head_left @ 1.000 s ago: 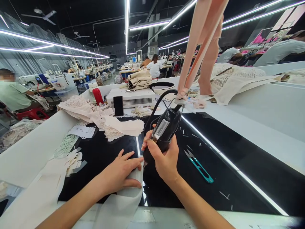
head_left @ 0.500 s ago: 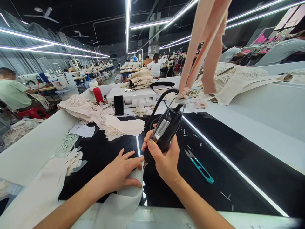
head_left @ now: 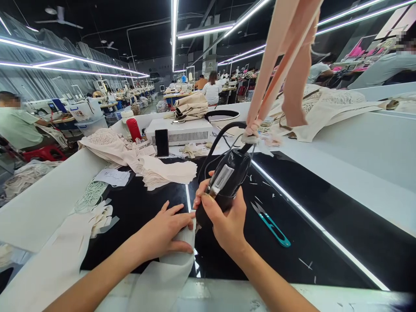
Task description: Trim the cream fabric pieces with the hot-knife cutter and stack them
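My right hand (head_left: 229, 222) is wrapped around a black corded handheld electric tool (head_left: 236, 167) with a silver lever on its side. The tool's lower end is mostly hidden by the hand, near the fabric's right edge. Pink fabric strips (head_left: 271, 82) are knotted at its top and run up out of view. My left hand (head_left: 165, 234) lies flat with spread fingers on a pale fabric piece (head_left: 164, 277), which hangs over the table's front edge. To the right of my right hand lie teal thread snips (head_left: 273, 227), blades pointing away.
Stacked beige fabric pieces (head_left: 169, 173) and a pale green cord bundle (head_left: 91, 195) lie at left. A phone (head_left: 161, 143) leans against a white vented box (head_left: 185, 131), near a red bottle (head_left: 133, 129). Lace garments (head_left: 334, 104) are heaped at right. Other people sit at machines beyond.
The tool and its pink strips have shifted very slightly right in view. Both hands keep nearly the same place and pose.
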{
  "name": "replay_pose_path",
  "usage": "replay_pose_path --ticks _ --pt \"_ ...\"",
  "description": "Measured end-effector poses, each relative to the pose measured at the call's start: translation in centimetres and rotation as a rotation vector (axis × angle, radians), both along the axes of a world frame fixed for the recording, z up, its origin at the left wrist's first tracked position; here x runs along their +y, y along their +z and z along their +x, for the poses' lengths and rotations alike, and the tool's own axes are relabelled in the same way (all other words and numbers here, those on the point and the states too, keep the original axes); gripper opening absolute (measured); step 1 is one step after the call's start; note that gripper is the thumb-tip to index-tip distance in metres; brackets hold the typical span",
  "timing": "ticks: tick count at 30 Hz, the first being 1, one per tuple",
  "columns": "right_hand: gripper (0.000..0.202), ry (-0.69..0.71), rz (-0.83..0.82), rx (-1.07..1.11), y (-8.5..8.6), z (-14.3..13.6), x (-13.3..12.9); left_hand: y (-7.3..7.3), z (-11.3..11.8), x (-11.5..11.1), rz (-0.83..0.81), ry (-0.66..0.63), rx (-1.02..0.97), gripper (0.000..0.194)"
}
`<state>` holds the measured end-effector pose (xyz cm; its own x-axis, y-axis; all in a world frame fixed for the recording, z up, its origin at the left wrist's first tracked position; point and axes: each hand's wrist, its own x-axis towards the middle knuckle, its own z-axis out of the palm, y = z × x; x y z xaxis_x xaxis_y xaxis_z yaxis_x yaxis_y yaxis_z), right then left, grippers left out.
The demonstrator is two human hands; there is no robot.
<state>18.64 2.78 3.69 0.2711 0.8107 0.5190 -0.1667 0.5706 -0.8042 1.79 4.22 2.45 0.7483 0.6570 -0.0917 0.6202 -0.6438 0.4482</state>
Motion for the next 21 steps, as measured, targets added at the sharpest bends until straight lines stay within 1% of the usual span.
replay_pose_path --ticks 5,13,17,21 --pt "0.024 0.017 -0.031 0.001 0.1 -0.3 -0.3 -0.2 -0.1 0.1 -0.001 -0.013 -0.008 0.037" --pt "0.025 0.012 -0.040 0.042 0.2 0.0 -0.9 0.1 0.0 0.1 -0.005 0.004 0.031 0.040" --pt "0.026 0.027 -0.054 0.061 0.1 -0.1 -1.3 -0.2 -0.3 0.2 0.001 -0.005 0.019 0.045" --pt "0.027 0.044 -0.056 0.071 -0.1 -0.5 -1.3 -0.5 -0.5 0.3 0.015 -0.009 0.007 0.045"
